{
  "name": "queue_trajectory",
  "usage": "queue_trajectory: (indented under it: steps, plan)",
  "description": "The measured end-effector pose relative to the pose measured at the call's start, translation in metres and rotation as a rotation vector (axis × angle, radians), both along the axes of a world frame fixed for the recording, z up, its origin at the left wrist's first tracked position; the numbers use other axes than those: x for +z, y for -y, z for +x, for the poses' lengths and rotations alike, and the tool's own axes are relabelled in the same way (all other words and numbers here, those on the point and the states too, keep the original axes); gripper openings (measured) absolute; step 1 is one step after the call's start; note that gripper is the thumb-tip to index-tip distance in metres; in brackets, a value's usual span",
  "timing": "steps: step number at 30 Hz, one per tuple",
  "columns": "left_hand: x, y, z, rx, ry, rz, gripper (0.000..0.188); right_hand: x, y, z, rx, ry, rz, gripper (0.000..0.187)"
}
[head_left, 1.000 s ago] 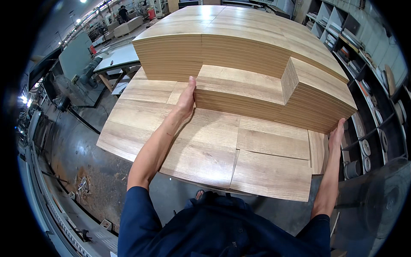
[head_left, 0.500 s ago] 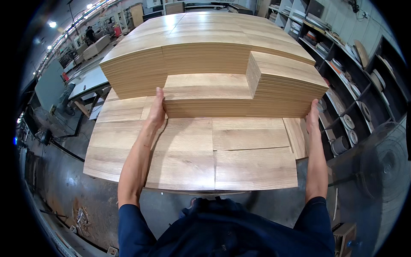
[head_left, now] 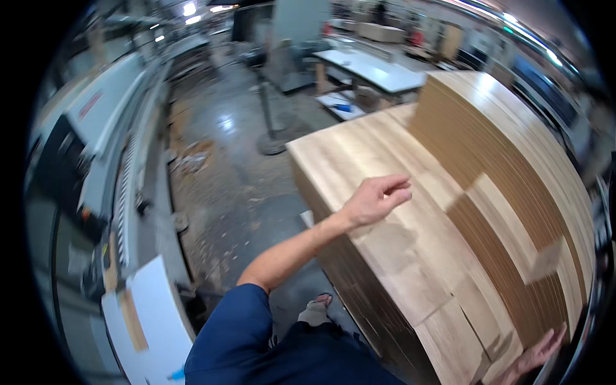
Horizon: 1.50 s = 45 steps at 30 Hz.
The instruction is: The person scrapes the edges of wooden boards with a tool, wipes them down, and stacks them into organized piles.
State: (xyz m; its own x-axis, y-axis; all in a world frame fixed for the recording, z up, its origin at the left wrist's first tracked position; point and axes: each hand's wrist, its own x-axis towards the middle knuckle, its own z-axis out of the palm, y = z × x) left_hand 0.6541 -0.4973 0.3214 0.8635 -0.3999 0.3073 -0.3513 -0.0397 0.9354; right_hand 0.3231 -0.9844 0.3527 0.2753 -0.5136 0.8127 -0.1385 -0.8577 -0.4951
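Left hand (head_left: 378, 200) hangs over the near boards half curled, thumb and fingers bent toward each other with a narrow gap between them, holding nothing; a soft shadow lies on the wood below it. At the lower right, the right hand (head_left: 539, 353), slightly blurred, is spread with fingers extended beside the near end of the stepped stack of boards (head_left: 497, 266); it has nothing closed in its grasp, and whether the fingers press on the edges I cannot tell. Beyond the left hand, a white-topped table (head_left: 372, 72) has a lower shelf (head_left: 328, 101) bearing a small blue object (head_left: 343, 108). At the far left runs a long grey metal machine (head_left: 122, 212), and nearer the bottom lies a smooth white panel (head_left: 157, 308) with a pale wood-coloured strip (head_left: 133, 321) on it. Scraps (head_left: 194, 157) litter the smooth, stained grey floor (head_left: 237, 212), where a stand with a round base (head_left: 273, 146) is set. To the right, lower boards (head_left: 417, 269) form a flat, pale, wood-grained surface with visible seams. On it sits the stepped stack, its cut edges showing as thin brown layers, and behind that rises a taller stack (head_left: 478, 131) with a glossy top.
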Motion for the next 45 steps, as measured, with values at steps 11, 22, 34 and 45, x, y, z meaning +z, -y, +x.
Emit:
queue_trajectory:
  steps: [11,22,34,45]
  plan:
    - [-0.123,-0.192,-0.297,0.901,-0.367,0.156,0.038,0.057,-0.163,0.143,0.897,-0.327,-0.473,0.043]
    - [-0.241,-0.419,-0.578,1.849,-0.441,0.790,0.060,0.057,-0.390,0.175,1.427,-0.351,-0.650,0.038]
    - [-0.280,-0.629,-0.711,2.209,-1.089,0.982,0.081,0.017,-0.739,0.134,1.960,-0.652,-0.733,0.041]
    - [-0.273,-0.548,-0.665,2.134,-0.972,0.999,0.088,-0.143,-0.983,0.018,2.607,-1.231,-0.495,0.034]
